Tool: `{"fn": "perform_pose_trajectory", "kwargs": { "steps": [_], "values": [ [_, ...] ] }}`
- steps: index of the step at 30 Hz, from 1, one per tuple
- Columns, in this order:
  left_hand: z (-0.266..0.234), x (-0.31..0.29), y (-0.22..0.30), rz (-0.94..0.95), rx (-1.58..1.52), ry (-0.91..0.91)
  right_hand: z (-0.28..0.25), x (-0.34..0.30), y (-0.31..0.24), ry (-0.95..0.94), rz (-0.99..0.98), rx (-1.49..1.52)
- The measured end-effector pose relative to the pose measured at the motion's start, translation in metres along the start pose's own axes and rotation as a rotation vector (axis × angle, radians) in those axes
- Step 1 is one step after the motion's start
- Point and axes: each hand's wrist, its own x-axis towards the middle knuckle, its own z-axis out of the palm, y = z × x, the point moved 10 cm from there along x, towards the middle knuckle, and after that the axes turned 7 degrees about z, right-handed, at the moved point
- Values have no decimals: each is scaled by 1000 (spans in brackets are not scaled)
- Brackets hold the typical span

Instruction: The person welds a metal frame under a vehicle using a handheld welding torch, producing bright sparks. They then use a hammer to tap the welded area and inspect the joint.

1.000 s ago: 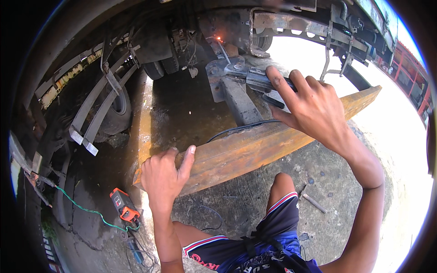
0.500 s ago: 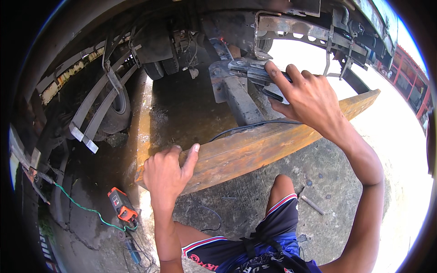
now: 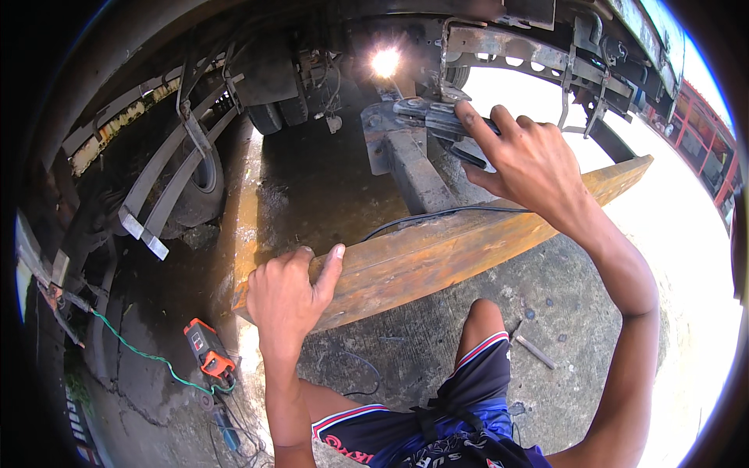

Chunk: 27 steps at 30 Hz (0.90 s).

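My right hand (image 3: 530, 160) is closed round the black handle of a welding electrode holder (image 3: 446, 122). A thin welding rod (image 3: 395, 84) runs up from the holder's jaws to a dazzling arc (image 3: 385, 62) on the dark steel of the vehicle's underside. The glare hides the spot where the rod meets the metal. On the left, my left hand (image 3: 287, 300) grips the end of a long rusty steel beam (image 3: 437, 259), its fingers bent over the edge and its thumb along the top. A square steel bar (image 3: 417, 173) with a bracket plate (image 3: 378, 148) stretches from the beam toward the arc.
A black cable (image 3: 406, 219) lies along the beam's top. On the concrete at left are an orange and black welding machine (image 3: 209, 349), a green wire (image 3: 148, 355) and an angle grinder (image 3: 226, 429). A hammer (image 3: 535, 349) lies near my knee. Wheels (image 3: 265, 119) stand farther back.
A small red glow at the rod's tip has become a bright white arc. My right hand and the holder have barely shifted; my left hand stays on the beam.
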Motion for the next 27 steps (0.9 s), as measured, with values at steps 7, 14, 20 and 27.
{"fn": "perform_pose_trajectory", "kwargs": {
  "steps": [7, 14, 20, 27],
  "values": [
    [0, 0, 0, 8, -3, -5, 1, 0, -1, 13, -3, -9],
    [1, 0, 0, 7, 2, -6, 0, 1, 0, 5, 0, 6],
    [0, 1, 1, 5, 5, -12, 1, 1, 0, 14, -3, 1],
    [0, 1, 0, -30, -39, -37, 4, 2, 1, -9, 10, -4]
  ]
}}
